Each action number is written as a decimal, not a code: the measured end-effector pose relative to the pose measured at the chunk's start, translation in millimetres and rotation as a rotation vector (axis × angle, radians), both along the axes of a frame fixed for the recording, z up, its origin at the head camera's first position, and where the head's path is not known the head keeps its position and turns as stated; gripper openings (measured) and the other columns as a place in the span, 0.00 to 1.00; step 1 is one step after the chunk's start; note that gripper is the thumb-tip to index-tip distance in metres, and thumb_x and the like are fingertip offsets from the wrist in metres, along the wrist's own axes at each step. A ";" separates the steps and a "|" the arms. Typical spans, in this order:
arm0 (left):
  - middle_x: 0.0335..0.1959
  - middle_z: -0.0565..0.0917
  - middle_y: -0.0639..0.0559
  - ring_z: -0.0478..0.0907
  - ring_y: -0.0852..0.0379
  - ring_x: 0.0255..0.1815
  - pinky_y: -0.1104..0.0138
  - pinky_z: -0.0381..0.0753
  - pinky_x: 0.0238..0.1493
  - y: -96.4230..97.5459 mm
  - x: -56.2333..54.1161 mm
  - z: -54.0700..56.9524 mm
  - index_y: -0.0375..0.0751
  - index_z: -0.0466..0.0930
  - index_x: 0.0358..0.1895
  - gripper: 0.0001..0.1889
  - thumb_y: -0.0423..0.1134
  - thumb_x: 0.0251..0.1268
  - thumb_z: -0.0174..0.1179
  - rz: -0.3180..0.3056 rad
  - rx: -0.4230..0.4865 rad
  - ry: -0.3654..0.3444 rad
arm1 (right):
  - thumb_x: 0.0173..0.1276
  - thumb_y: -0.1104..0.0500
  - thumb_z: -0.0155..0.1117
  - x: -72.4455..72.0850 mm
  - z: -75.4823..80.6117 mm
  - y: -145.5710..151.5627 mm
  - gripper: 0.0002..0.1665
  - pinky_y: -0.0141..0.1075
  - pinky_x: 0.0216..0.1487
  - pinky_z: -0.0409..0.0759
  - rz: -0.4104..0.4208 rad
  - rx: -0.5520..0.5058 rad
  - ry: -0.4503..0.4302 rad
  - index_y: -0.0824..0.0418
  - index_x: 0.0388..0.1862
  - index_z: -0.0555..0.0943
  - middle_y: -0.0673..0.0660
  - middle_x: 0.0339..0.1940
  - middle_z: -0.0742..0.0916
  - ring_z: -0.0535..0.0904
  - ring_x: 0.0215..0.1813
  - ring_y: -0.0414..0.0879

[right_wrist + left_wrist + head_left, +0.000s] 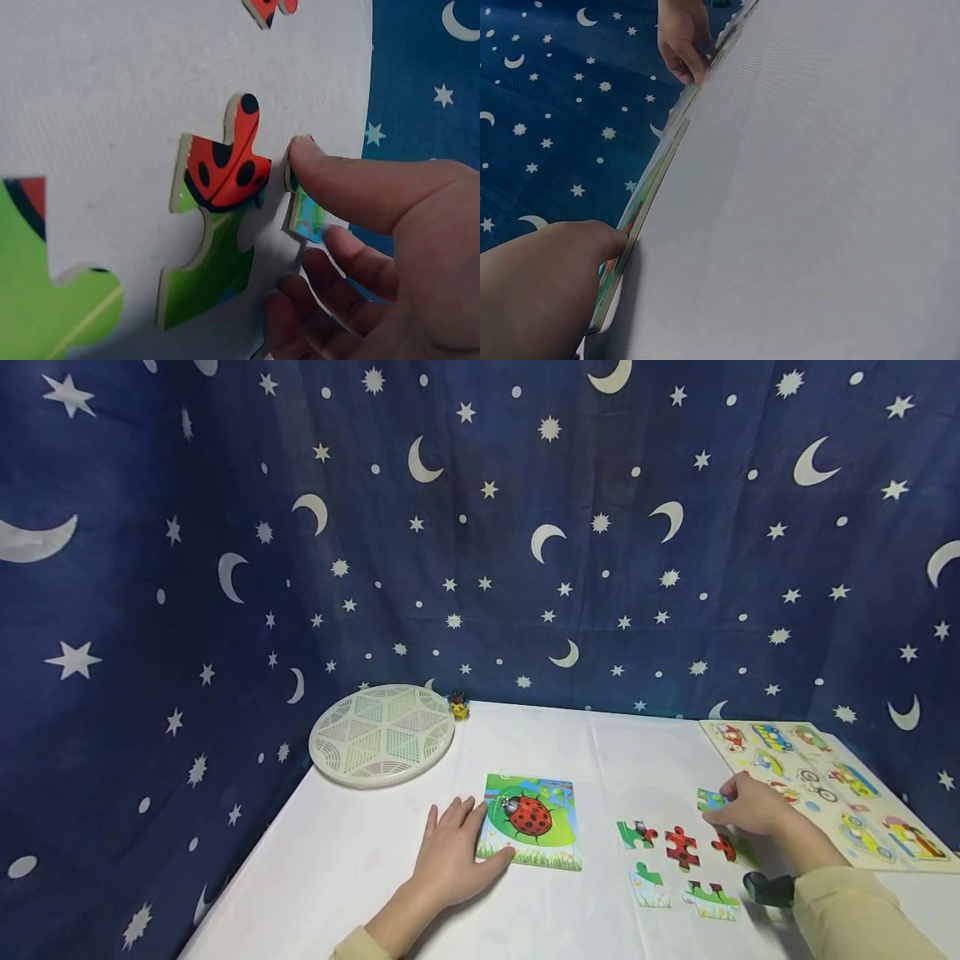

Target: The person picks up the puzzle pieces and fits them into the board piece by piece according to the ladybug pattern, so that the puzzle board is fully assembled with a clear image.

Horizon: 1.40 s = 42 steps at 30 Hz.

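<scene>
My left hand (455, 862) rests at the left side of a square ladybug picture board (531, 822), fingers extended along its edge and thumb on its lower part. In the left wrist view the thumb touches the board's edge. Over on the right, my right hand (759, 810) pinches a blue-green jigsaw piece (708, 799) between thumb and fingers. Several loose jigsaw pieces lie between the hands: a red spotted one (682, 850), a green one (636, 834) and a grassy one (712, 902) among them. Another red piece (724, 847) is just below my right hand.
A round pale patterned board (382, 735) stands at the back left, beside a small yellow and red toy (459, 705). A large vehicle picture board (817, 810) lies at the right. A dark blue star curtain (510, 568) hangs behind the white table (555, 735).
</scene>
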<state>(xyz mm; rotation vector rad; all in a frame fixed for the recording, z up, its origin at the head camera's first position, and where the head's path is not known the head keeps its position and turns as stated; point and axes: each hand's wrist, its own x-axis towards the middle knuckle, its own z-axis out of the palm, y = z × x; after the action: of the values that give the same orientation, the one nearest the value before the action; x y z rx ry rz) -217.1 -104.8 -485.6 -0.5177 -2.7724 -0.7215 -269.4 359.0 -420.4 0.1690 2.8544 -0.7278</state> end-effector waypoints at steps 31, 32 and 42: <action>0.69 0.75 0.39 0.65 0.37 0.74 0.34 0.50 0.74 -0.4 -2.2 0.0 0.39 0.75 0.70 0.42 0.68 0.63 0.61 0.005 -0.013 -0.013 | 0.67 0.59 0.71 -1.7 -5.2 -81.0 0.25 0.41 0.30 0.78 -0.021 -0.250 0.116 0.65 0.58 0.71 0.59 0.38 0.82 0.78 0.33 0.50; 0.69 0.75 0.39 0.65 0.37 0.74 0.34 0.50 0.74 -0.3 -2.1 -0.1 0.39 0.75 0.70 0.42 0.68 0.62 0.61 0.004 -0.012 -0.009 | 0.67 0.59 0.71 -1.4 -4.9 -84.9 0.25 0.41 0.30 0.79 -0.018 -0.255 0.111 0.65 0.57 0.71 0.59 0.38 0.82 0.78 0.33 0.50; 0.68 0.76 0.37 0.67 0.35 0.73 0.33 0.53 0.72 -1.2 -1.5 0.2 0.36 0.76 0.69 0.42 0.67 0.63 0.61 -0.012 -0.002 0.008 | 0.67 0.59 0.72 4.0 -0.9 -115.7 0.24 0.41 0.28 0.77 0.056 -0.301 0.123 0.65 0.56 0.73 0.57 0.35 0.82 0.78 0.29 0.50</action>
<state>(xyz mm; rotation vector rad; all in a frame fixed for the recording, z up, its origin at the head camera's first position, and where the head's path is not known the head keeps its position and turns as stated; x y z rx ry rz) -218.6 -105.9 -485.4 -0.5371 -2.7656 -0.7175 -265.4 243.2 -421.3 0.0005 2.8023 -1.1795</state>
